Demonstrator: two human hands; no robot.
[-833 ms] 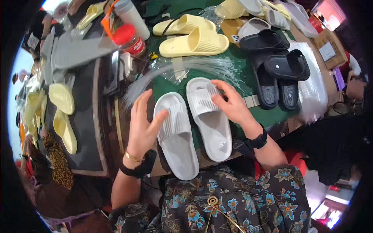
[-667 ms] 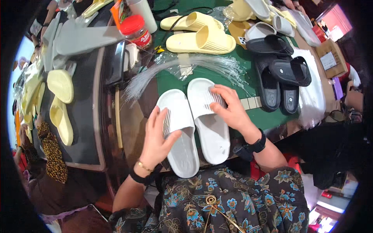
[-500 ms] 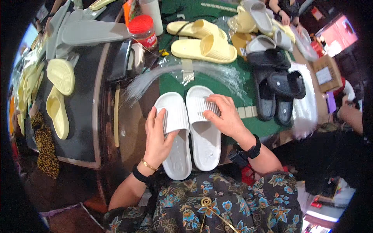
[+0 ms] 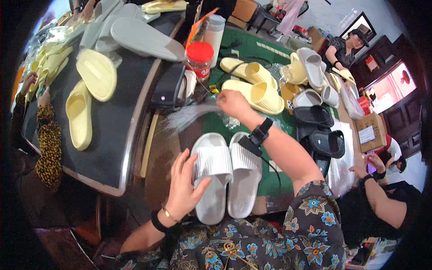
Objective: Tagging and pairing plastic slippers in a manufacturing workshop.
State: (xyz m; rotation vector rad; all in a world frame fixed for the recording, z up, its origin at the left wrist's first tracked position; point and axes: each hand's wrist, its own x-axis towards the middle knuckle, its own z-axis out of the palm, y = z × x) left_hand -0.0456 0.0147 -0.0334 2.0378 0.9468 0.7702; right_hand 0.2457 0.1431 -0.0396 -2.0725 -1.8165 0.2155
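A pair of white slide slippers stands side by side before me, the left slipper (image 4: 211, 193) and the right slipper (image 4: 244, 189) both with ribbed straps. My left hand (image 4: 182, 191) is open, fingers spread beside the left slipper's strap. Farther out, my right hand (image 4: 236, 107) reaches over the slippers, its fingers closed on a bundle of thin clear plastic strands (image 4: 189, 116). What exactly sits between the fingertips is too fine to make out. A dark cord and a black wrist strap hang across the right slipper's strap from that wrist.
Yellow slides (image 4: 252, 92) lie beyond my right hand, with black slides (image 4: 326, 143) and grey slides (image 4: 310, 67) to the right. A red-lidded jar (image 4: 199, 60) stands ahead. Yellow slippers (image 4: 80, 114) lie on the left table, where a co-worker's patterned sleeve (image 4: 49, 153) reaches in.
My right hand has left the right slipper's strap and moved forward to the strands. My left hand has let go of the left slipper and opened. The view has shifted.
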